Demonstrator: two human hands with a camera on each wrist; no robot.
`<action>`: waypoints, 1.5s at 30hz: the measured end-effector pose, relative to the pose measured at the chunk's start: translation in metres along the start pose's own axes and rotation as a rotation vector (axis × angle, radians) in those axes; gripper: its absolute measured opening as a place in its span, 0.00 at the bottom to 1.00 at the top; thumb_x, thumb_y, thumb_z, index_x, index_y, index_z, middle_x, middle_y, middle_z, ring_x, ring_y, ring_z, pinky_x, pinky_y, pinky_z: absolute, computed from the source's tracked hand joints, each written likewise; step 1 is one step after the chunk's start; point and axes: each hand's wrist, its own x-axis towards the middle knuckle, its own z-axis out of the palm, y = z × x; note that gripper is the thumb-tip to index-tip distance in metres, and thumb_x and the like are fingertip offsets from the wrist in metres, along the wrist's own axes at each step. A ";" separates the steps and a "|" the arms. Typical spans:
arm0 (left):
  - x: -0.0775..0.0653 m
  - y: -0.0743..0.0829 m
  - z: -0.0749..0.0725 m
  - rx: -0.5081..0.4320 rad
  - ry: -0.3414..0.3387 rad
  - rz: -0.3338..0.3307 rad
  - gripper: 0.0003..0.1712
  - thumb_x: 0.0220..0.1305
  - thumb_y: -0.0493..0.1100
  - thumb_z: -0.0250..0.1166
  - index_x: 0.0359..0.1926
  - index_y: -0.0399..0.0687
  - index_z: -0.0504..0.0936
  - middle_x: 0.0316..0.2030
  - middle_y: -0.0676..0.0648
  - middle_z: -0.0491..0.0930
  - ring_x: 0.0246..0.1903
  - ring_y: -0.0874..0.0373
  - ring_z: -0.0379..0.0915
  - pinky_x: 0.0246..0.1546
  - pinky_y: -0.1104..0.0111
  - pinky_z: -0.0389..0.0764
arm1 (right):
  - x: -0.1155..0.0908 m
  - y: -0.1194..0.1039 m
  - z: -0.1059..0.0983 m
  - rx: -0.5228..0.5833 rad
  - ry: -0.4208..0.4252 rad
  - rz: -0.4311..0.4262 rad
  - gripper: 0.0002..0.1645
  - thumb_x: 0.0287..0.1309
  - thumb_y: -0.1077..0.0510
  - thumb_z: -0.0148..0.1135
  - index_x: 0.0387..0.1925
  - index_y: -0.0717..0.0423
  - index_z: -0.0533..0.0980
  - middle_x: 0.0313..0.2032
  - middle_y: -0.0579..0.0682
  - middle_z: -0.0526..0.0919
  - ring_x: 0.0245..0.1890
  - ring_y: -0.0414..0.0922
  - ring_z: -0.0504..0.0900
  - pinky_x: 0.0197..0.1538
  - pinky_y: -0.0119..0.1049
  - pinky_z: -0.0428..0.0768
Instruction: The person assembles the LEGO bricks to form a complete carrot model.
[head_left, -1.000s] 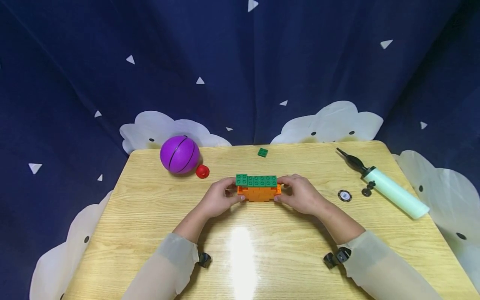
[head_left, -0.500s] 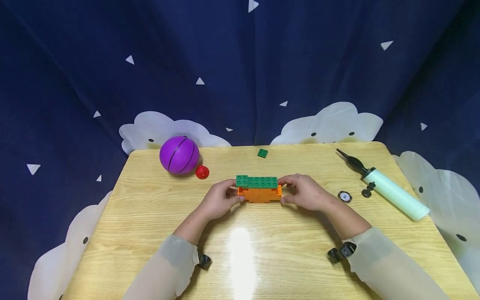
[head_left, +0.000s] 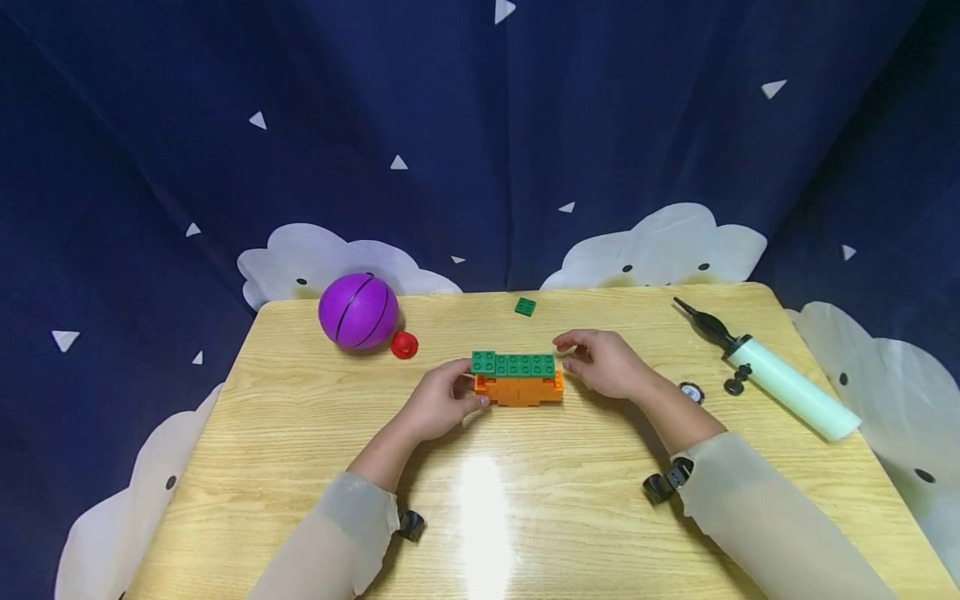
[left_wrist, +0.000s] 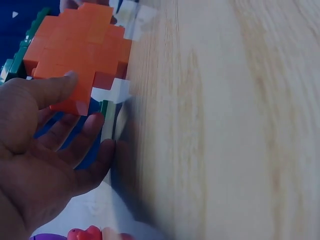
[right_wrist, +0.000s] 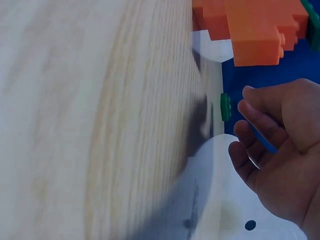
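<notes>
A block build [head_left: 519,390] of orange toy bricks, topped by a row of green bricks [head_left: 520,365], stands mid-table in the head view. My left hand [head_left: 438,402] grips its left end, the thumb [left_wrist: 62,86] lying on the orange face in the left wrist view. To the right of the build is my right hand [head_left: 606,364], holding nothing, its fingers loosely bent. The right wrist view shows a gap between those fingers [right_wrist: 250,102] and the orange bricks [right_wrist: 257,35]. A loose green brick [head_left: 526,307] lies farther back.
A purple ball [head_left: 358,311] and a small red hat-shaped piece [head_left: 404,344] sit at the back left. On the right lie a hand pump [head_left: 787,383], a black knobbed piece [head_left: 735,383] and a poker chip [head_left: 692,392], partly covered by the right forearm. A curtain hangs behind the table [head_left: 300,467].
My right hand has let go of the build's right end and moved slightly up and away from it. My left hand keeps its grip, and the build has barely moved.
</notes>
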 end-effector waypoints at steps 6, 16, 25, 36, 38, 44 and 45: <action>0.001 0.000 0.001 0.019 0.008 -0.005 0.28 0.63 0.38 0.76 0.63 0.55 0.81 0.53 0.53 0.82 0.51 0.56 0.82 0.55 0.60 0.82 | 0.017 0.005 0.005 -0.010 0.039 0.028 0.22 0.68 0.60 0.66 0.62 0.59 0.80 0.52 0.53 0.86 0.45 0.49 0.84 0.48 0.45 0.82; 0.003 -0.004 0.001 0.018 0.005 -0.055 0.28 0.62 0.38 0.76 0.63 0.54 0.81 0.53 0.51 0.83 0.50 0.56 0.82 0.53 0.61 0.82 | 0.047 0.007 0.013 -0.036 0.055 0.053 0.25 0.67 0.57 0.68 0.63 0.60 0.79 0.52 0.54 0.86 0.46 0.51 0.82 0.53 0.48 0.81; 0.003 -0.006 -0.001 -0.019 -0.005 -0.097 0.27 0.59 0.40 0.78 0.59 0.57 0.83 0.48 0.56 0.85 0.49 0.57 0.81 0.54 0.60 0.81 | 0.074 0.010 0.019 -0.052 0.073 0.062 0.28 0.67 0.55 0.67 0.64 0.62 0.77 0.55 0.57 0.85 0.48 0.53 0.82 0.54 0.50 0.80; 0.004 -0.006 0.001 0.013 0.002 -0.089 0.26 0.61 0.43 0.77 0.60 0.56 0.84 0.52 0.56 0.84 0.53 0.57 0.80 0.58 0.61 0.79 | 0.094 0.012 0.023 -0.106 0.098 0.091 0.32 0.66 0.52 0.69 0.66 0.63 0.75 0.61 0.61 0.80 0.55 0.57 0.79 0.62 0.53 0.75; 0.004 -0.005 0.001 0.017 0.008 -0.085 0.25 0.61 0.42 0.77 0.59 0.57 0.84 0.52 0.55 0.84 0.55 0.56 0.80 0.59 0.60 0.79 | 0.097 0.012 0.024 -0.117 0.099 0.094 0.32 0.66 0.52 0.68 0.67 0.62 0.75 0.64 0.62 0.77 0.61 0.58 0.76 0.66 0.53 0.72; 0.003 -0.006 0.001 0.021 0.022 -0.088 0.23 0.61 0.43 0.78 0.58 0.57 0.84 0.51 0.54 0.84 0.56 0.54 0.80 0.59 0.58 0.79 | 0.105 0.013 0.030 -0.132 0.098 0.116 0.33 0.66 0.50 0.68 0.68 0.60 0.74 0.68 0.62 0.73 0.70 0.60 0.69 0.72 0.55 0.66; 0.003 -0.006 0.001 0.022 0.022 -0.089 0.23 0.61 0.43 0.78 0.57 0.57 0.84 0.51 0.53 0.84 0.55 0.53 0.80 0.59 0.58 0.79 | 0.106 0.014 0.031 -0.136 0.099 0.118 0.33 0.66 0.50 0.68 0.68 0.59 0.74 0.68 0.62 0.73 0.70 0.61 0.69 0.72 0.55 0.66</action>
